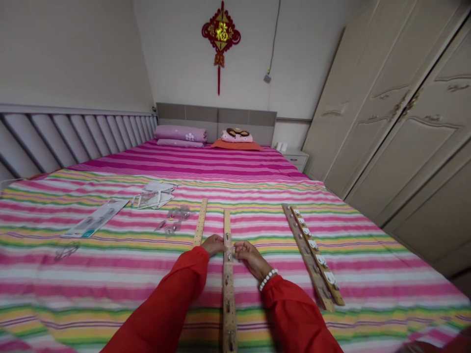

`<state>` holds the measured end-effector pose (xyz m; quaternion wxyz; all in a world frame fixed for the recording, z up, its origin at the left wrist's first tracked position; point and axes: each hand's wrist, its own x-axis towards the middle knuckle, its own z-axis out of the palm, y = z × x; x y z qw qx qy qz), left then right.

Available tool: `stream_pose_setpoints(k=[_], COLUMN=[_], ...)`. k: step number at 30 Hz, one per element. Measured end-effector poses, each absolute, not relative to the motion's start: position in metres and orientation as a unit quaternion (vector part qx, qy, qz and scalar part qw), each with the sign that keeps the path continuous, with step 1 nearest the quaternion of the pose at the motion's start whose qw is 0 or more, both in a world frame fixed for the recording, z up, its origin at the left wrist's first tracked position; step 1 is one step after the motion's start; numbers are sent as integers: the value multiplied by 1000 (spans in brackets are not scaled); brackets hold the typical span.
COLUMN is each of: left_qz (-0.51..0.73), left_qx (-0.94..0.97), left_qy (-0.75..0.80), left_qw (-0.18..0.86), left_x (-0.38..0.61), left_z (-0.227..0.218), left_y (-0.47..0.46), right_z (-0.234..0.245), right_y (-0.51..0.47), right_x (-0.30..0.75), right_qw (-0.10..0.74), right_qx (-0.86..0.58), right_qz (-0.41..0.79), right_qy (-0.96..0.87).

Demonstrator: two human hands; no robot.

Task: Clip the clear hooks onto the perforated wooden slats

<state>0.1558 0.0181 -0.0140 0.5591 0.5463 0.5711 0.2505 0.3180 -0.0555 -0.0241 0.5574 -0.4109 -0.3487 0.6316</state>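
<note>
A long, narrow wooden strip with small holes lies lengthwise in front of me on the striped bedspread. Several small metal hooks sit along it, among them one hook between my hands. From the left, my left hand holds the strip's edge, its fingers closed there. My right hand is at the strip's other side, fingers pinched together close to that hook; whatever is between them is too small to make out. A second holed strip, which looks bare, lies just beyond my left hand.
On the right lie two more strips, one with metal hooks and one with white hooks. Left of centre are small clear plastic bags, white packaging, a long flat package and loose metal pieces. Wardrobes stand at right.
</note>
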Motion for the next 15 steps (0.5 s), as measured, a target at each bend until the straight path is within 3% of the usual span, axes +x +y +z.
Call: stream_pose_setpoints(k=[15], left_qz=[315], left_qx=[528], left_qy=[490], left_qw=[618], left_x=[157], left_z=[-4], left_y=[2], right_z=[-25], right_y=[-53], right_x=[311], right_qw=[538], right_qx=[-464], right_qz=[604], right_qy=[-361])
